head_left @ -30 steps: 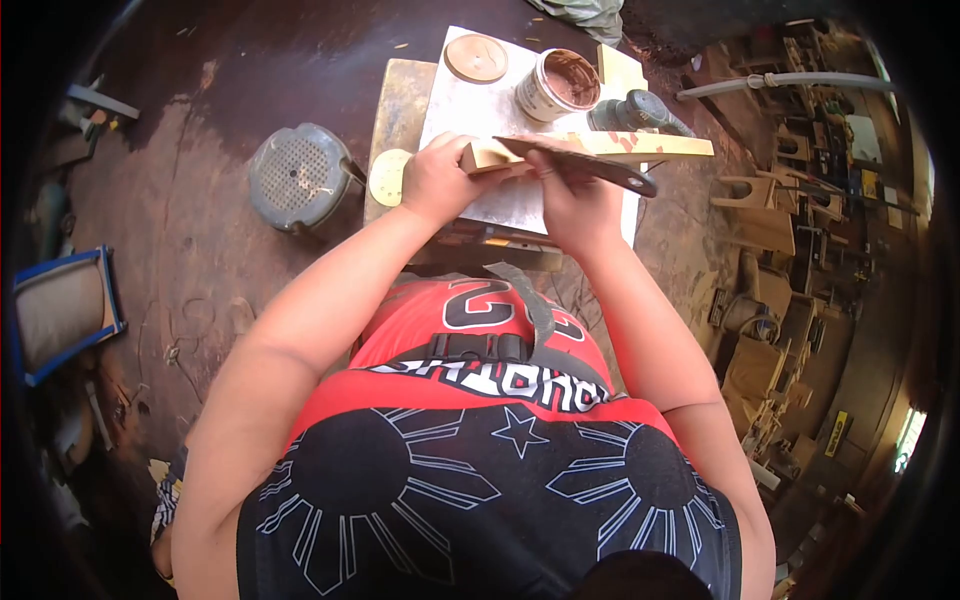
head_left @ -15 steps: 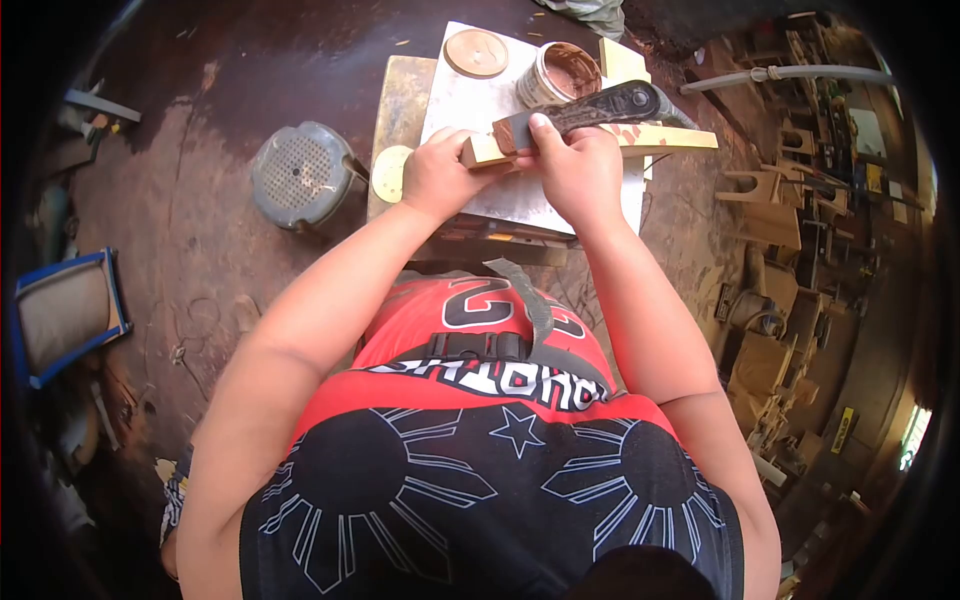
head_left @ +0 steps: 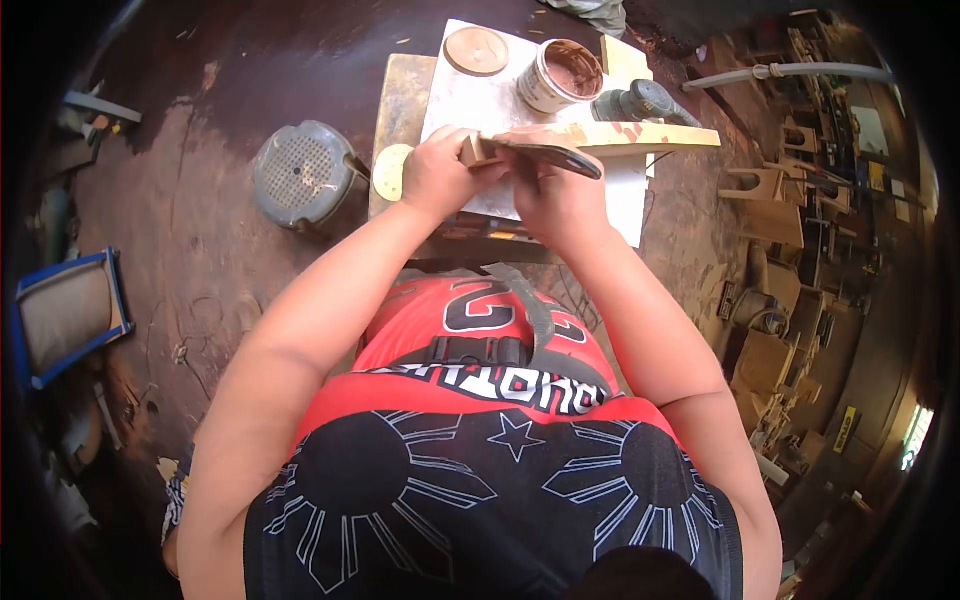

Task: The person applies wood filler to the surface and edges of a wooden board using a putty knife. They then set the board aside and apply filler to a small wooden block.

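My left hand (head_left: 440, 172) is closed around the near end of a pale curved wooden piece (head_left: 660, 136), which has reddish-brown filler patches along it. In my right hand (head_left: 560, 205) is a putty knife (head_left: 570, 158) with a black handle, turned nearly edge-on. Its blade end lies against the wood close to my left fingers; the contact itself is partly hidden. Beyond my hands stands an open tub of brown filler (head_left: 572, 75), its inside smeared. The tub's round lid (head_left: 476, 51) lies at the board's far left corner.
A white board (head_left: 625, 205) covers much of the low worktable (head_left: 400, 95). Behind the wood sits a dark power sander (head_left: 640, 102); a yellow perforated disc (head_left: 392, 172) is at the left. A grey stool (head_left: 305, 175) stands left, and wooden parts (head_left: 765, 205) crowd the right.
My right hand has rolled over and lowered, tipping the putty knife from flat to edge-on, with its handle swung nearer me. The sander behind is now exposed. My left hand stays on the wood.
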`<state>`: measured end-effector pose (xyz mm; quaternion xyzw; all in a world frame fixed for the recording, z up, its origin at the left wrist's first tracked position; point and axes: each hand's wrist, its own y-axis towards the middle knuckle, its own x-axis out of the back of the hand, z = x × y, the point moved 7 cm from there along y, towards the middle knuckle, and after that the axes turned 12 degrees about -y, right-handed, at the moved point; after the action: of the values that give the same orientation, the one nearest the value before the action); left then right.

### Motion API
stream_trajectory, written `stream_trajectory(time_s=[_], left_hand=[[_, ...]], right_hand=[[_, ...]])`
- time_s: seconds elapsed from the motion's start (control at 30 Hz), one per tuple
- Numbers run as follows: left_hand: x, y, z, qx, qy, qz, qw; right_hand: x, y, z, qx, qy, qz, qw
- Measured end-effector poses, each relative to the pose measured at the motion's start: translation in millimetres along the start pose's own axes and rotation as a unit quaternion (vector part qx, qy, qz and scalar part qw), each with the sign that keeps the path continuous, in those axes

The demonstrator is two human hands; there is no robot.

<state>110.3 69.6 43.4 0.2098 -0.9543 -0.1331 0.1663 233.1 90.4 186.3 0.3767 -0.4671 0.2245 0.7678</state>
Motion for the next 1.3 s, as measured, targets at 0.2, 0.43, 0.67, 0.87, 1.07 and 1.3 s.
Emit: stream_trajectory(time_s=[0.2,0.43,0.67,0.87,1.07,1.3], left_hand=[[3,0,-4,-0.014,-0.003,-0.018,1.0],[4,1,-7,-0.002,-0.025,-0.006,1.0],[4,0,-9,0.008,-0.027,-0.013,1.0],[5,-3,-17,0.097,-0.055,-0.013,0.994],[4,-9,-9,0.165,-0.04,-0.036,0.985],[4,-14,-25,0.213,-0.02,-0.058,0.975]], right_hand=[[14,-2,3,0.076,0.045,0.068,0.994],[23,19,-86,-0.113,0.125,0.154,0.974],[17,36,-81,-0.033,0.18,0.161,0.97],[7,45,-71,0.111,0.164,0.238,0.951],[45,52,-133,0.021,0.035,0.35,0.936],[57,21,-212,-0.135,0.331,0.163,0.92]])
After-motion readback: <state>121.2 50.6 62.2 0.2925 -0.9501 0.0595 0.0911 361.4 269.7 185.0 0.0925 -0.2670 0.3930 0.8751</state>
